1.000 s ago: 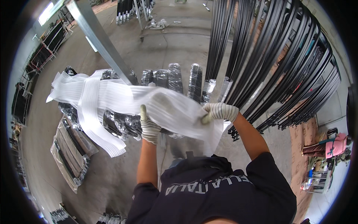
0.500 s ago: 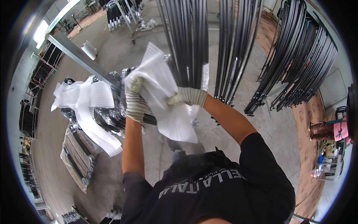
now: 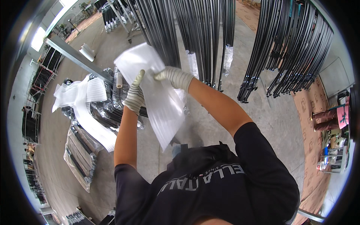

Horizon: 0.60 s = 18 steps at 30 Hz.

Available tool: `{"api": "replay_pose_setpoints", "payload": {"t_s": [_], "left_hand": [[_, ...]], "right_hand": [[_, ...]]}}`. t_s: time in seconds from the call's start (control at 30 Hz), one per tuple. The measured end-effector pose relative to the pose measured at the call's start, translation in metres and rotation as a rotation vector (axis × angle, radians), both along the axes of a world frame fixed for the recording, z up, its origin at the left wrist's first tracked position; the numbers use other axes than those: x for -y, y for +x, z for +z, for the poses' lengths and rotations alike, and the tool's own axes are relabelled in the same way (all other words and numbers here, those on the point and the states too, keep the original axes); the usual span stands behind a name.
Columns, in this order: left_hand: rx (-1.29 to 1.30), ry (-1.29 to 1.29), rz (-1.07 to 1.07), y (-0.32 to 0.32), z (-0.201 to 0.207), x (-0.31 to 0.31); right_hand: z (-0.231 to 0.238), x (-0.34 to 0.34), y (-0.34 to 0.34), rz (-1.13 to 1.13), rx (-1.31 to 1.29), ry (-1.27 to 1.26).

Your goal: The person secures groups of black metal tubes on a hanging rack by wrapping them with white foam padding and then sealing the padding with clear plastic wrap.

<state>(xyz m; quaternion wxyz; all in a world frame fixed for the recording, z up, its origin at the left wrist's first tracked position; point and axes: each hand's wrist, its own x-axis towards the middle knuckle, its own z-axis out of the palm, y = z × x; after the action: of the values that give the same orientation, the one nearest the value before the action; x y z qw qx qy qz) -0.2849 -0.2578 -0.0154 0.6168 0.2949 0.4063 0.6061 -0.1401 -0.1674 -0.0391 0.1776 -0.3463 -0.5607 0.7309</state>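
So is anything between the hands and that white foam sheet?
Nothing visible: the left hand and right hand both grip the foam sheet directly, held up in front of the hanging black rods.

A long white foam wrapping sheet hangs in front of the person, gripped at its upper part by both gloved hands — left hand, right hand. More white foam sheets lie over clear-plastic-wrapped black bundles on the floor, left.
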Motion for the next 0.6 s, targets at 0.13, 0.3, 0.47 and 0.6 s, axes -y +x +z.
{"api": "replay_pose_setpoints", "payload": {"t_s": [0.13,0.3,0.47,0.6], "left_hand": [[0.071,0.001,-0.274,0.015,0.025,0.003],[-0.151,0.052,-0.273,0.032,0.026,0.012],[-0.232,0.028,-0.329,0.067,0.023,0.013],[-0.270,-0.091,-0.367,0.066,0.023,0.030]], "right_hand": [[0.052,0.004,0.022,-0.377,-0.111,-0.137],[0.087,0.022,0.031,-0.497,-0.125,-0.008],[0.038,0.011,0.010,-0.452,-0.089,0.116],[0.030,0.024,0.027,-0.494,-0.272,-0.173]]}}
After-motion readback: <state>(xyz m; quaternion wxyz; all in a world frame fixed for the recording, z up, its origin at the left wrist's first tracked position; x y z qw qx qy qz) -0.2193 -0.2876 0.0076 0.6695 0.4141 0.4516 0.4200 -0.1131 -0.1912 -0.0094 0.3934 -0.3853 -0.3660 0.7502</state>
